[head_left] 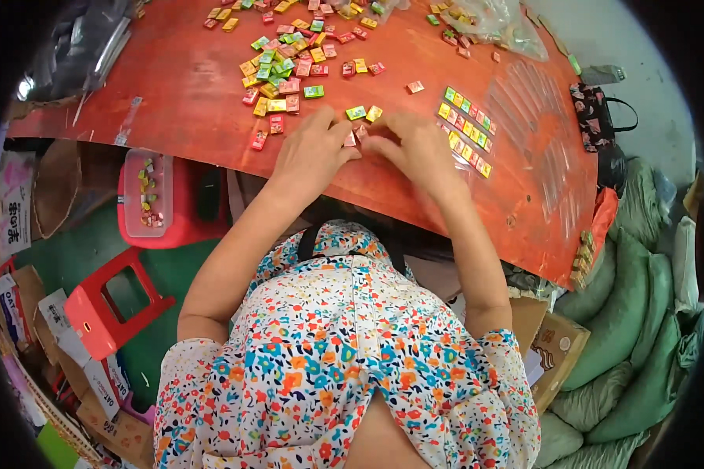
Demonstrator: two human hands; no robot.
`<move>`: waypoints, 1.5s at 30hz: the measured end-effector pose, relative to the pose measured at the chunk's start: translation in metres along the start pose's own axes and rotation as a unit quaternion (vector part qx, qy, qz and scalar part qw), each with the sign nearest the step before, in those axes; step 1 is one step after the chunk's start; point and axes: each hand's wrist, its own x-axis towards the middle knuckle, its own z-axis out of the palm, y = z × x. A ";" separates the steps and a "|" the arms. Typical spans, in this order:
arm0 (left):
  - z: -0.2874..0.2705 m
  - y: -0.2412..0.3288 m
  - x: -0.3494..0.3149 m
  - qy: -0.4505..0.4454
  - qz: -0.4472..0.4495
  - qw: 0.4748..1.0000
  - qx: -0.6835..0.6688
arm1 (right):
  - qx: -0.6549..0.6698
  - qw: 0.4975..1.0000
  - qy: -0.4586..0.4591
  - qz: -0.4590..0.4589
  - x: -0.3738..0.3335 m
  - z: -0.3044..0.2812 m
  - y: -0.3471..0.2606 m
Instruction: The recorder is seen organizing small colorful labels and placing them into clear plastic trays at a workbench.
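Note:
At the table's near edge my left hand (311, 152) pinches a small red-and-white box (350, 140) between thumb and fingertips. My right hand (416, 148) curls in from the other side, its fingertips closed at another small reddish box (361, 132), partly hidden. Just beyond the fingertips lie a green-and-yellow box (356, 112) and a yellow box (374, 113). To the left spreads a loose pile of small red, yellow and green boxes (281, 74). Right of my right hand, similar boxes stand in neat rows (468, 125) in clear plastic strips.
Clear ribbed plastic strips (536, 117) lie on the red table (203, 94) at right. A plastic bag (504, 27) sits at the far right. Below the left edge, a clear tub (164, 211) rests on a red stool. Another red stool (105, 313) and green sacks (626, 313) stand nearby.

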 end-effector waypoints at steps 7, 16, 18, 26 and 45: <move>0.003 0.013 0.003 0.029 0.005 0.999 0.040 | -0.044 0.997 0.071 0.000 0.053 -0.005 0.035; -0.005 0.003 -0.009 0.029 -0.010 0.999 0.042 | -0.058 0.995 0.053 -0.065 0.067 -0.005 0.042; -0.010 -0.002 -0.016 0.029 -0.019 0.999 0.041 | 0.001 0.996 0.045 -0.078 0.045 -0.004 0.018; -0.031 -0.010 -0.031 -0.002 -0.059 0.997 0.049 | 0.006 0.994 0.071 -0.088 0.004 0.024 -0.038; -0.022 0.001 0.005 0.024 -0.012 0.998 0.058 | 0.015 0.998 0.032 -0.044 0.011 -0.010 0.017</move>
